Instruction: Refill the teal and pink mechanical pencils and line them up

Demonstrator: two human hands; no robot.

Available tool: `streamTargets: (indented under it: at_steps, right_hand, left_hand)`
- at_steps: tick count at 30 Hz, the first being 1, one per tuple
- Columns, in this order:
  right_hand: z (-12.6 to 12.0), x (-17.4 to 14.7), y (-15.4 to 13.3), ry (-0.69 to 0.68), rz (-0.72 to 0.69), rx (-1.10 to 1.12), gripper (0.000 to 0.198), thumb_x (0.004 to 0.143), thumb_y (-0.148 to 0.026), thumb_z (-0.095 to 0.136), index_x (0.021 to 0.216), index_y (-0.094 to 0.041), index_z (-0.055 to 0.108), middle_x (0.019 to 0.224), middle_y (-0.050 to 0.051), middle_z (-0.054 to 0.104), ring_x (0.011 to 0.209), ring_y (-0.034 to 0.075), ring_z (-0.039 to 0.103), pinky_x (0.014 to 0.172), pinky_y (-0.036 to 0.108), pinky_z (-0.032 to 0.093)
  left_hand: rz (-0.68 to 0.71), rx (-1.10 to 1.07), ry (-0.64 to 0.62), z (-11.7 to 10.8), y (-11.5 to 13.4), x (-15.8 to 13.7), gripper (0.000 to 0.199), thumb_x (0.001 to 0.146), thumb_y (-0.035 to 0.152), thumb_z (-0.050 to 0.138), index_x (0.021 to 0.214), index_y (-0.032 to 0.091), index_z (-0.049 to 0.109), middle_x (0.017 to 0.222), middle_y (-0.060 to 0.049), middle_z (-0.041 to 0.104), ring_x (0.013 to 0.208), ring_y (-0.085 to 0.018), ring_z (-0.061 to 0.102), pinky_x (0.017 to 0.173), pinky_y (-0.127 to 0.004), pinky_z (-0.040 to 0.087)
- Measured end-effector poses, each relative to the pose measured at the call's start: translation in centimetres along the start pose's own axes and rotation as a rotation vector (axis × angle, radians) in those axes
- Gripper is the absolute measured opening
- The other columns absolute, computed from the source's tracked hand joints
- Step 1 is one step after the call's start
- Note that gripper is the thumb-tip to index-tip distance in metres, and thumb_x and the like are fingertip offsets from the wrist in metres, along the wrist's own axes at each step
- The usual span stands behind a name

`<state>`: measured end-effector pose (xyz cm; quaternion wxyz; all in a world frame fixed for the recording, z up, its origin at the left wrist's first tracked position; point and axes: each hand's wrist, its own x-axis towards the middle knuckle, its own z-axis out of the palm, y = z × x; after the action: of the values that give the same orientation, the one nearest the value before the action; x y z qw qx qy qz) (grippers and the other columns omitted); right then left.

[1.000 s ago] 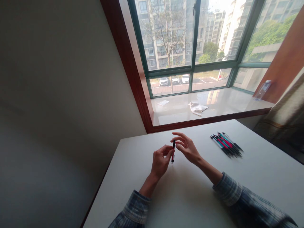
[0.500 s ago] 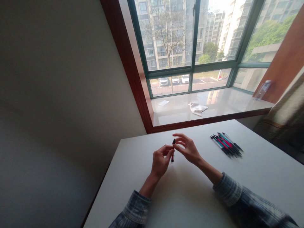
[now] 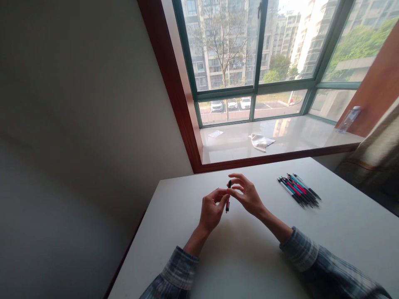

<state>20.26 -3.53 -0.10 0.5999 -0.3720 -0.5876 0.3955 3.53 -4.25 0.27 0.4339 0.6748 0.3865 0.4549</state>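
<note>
Jutting from between left-hand fingers: pen

No text, label, brand, number or sign can be read. On the red and black pen being held, and on the nearby pile of pens, no lettering can be made out. Any marking on the clear bottle or on the white cars parked outside is too small or blurred to be read.
</note>
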Motion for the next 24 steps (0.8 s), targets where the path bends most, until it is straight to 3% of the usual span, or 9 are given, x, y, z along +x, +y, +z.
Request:
streamTargets:
  at_steps: [3,8,14,24]
  right_hand:
    - [0.0,0.1,-0.1,0.011,-0.006,0.014,0.04,0.084,-0.035,0.078,0.12,-0.025,0.064,0.095,0.004,0.072,0.095,0.022,0.07,0.092,0.043,0.057]
    - [-0.2,0.2,-0.5,-0.002,-0.022,0.071,0.038,0.09,-0.034,0.071,0.125,-0.025,0.061,0.102,0.007,0.075,0.103,0.025,0.071,0.094,0.044,0.056]
    - [-0.5,0.3,-1.3,0.034,-0.046,0.049,0.042,0.087,-0.032,0.075,0.126,-0.025,0.061,0.102,0.007,0.077,0.104,0.026,0.072,0.096,0.046,0.055]
    - [-2.1,1.1,-0.5,0.27,0.052,0.246,0.046,0.087,-0.039,0.075,0.128,-0.026,0.058,0.105,0.007,0.076,0.096,0.022,0.072,0.088,0.04,0.058]
  left_hand:
    - [0.0,0.003,0.0,0.1,-0.1,0.0,0.021,0.093,0.037,0.067,0.101,0.019,0.075,0.094,-0.007,0.076,0.086,-0.023,0.074,0.082,-0.037,0.06]
    - [-0.021,0.02,0.017,0.2,-0.5,-0.1,0.022,0.093,0.038,0.067,0.1,0.018,0.075,0.091,-0.008,0.076,0.083,-0.023,0.074,0.08,-0.037,0.06]
    - [-0.007,0.048,-0.008,0.2,-0.3,0.0,0.022,0.092,0.038,0.067,0.098,0.018,0.075,0.092,-0.008,0.076,0.083,-0.023,0.074,0.081,-0.037,0.06]
    - [-0.007,0.103,-0.017,0.2,-1.2,-0.2,0.023,0.092,0.039,0.067,0.096,0.018,0.075,0.094,-0.008,0.076,0.085,-0.022,0.073,0.082,-0.037,0.059]
